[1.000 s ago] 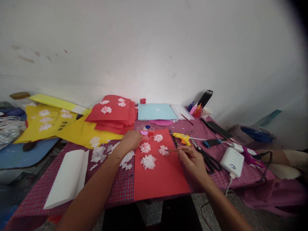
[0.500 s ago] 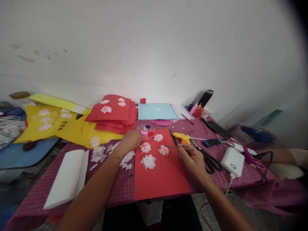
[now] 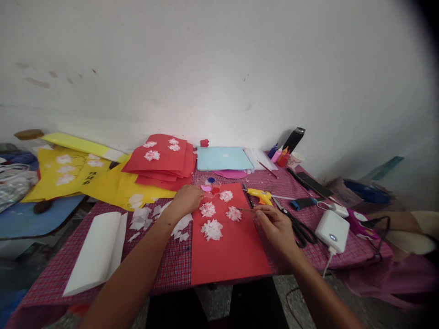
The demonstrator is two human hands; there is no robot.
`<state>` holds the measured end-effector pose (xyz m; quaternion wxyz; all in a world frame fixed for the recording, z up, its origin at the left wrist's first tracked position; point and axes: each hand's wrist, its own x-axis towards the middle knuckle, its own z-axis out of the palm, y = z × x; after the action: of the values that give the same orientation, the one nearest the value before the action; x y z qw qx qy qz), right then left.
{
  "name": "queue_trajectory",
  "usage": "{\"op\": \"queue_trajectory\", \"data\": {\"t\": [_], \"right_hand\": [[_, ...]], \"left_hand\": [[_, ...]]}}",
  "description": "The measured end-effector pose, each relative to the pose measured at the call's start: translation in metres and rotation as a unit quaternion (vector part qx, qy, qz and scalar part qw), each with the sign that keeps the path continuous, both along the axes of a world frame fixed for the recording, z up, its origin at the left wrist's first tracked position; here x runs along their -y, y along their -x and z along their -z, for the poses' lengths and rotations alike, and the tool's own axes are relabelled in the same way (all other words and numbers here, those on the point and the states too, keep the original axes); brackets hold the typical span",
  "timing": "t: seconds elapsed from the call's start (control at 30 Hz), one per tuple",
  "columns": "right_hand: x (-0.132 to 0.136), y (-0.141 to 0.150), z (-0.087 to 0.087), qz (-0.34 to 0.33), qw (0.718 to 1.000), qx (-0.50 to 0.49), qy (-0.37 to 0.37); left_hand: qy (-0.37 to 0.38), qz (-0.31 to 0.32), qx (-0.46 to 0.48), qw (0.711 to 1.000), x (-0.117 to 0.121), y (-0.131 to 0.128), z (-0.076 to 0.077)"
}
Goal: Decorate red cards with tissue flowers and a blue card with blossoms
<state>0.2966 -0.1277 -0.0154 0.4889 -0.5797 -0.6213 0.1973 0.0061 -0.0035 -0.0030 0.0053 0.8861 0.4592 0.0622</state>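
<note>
A red paper sheet [image 3: 229, 256] lies in front of me on the checked tablecloth [image 3: 164, 269], with several white-and-pink paper flowers [image 3: 211, 229] stuck on its upper half. My right hand [image 3: 274, 226] pinches a thin brush [image 3: 247, 209] whose tip points left, just right of the flower [image 3: 233, 213] near the sheet's right edge. My left hand [image 3: 187, 200] rests palm down on the sheet's upper left corner, fingers curled, next to small paint pots [image 3: 210, 185].
A yellow glue gun [image 3: 259, 195], black scissors [image 3: 297, 228], a white power bank [image 3: 332, 230] with cable and a phone [image 3: 312, 184] lie right. Red [image 3: 161, 160], yellow [image 3: 109, 185] and blue [image 3: 222, 158] sheets are stacked behind. Folded white paper [image 3: 99, 249] and scraps [image 3: 144, 217] lie left. Another person's arm [image 3: 401, 222] lies far right.
My right hand lifted the brush slightly up and back from the flower. My left hand stayed put.
</note>
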Motion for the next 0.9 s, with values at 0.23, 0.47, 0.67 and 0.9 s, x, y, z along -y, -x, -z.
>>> {"op": "queue_trajectory", "data": {"t": [0.23, 0.47, 0.67, 0.9], "right_hand": [[0.0009, -0.0060, 0.0004, 0.016, 1.000, -0.024, -0.007], [0.0029, -0.0069, 0.0020, 0.026, 0.999, -0.023, -0.012], [0.0032, -0.0047, 0.0025, 0.003, 1.000, 0.001, -0.006], [0.0023, -0.0036, 0.0009, 0.000, 1.000, -0.019, 0.008]], "left_hand": [[0.002, -0.003, -0.004, 1.000, -0.0018, 0.0000, 0.0009], [0.002, -0.017, -0.005, 1.000, -0.0017, -0.0011, 0.0007], [-0.011, -0.028, -0.003, 1.000, -0.0009, -0.0013, 0.0003], [-0.010, -0.032, -0.001, 0.999, -0.0012, -0.0009, 0.0007]]}}
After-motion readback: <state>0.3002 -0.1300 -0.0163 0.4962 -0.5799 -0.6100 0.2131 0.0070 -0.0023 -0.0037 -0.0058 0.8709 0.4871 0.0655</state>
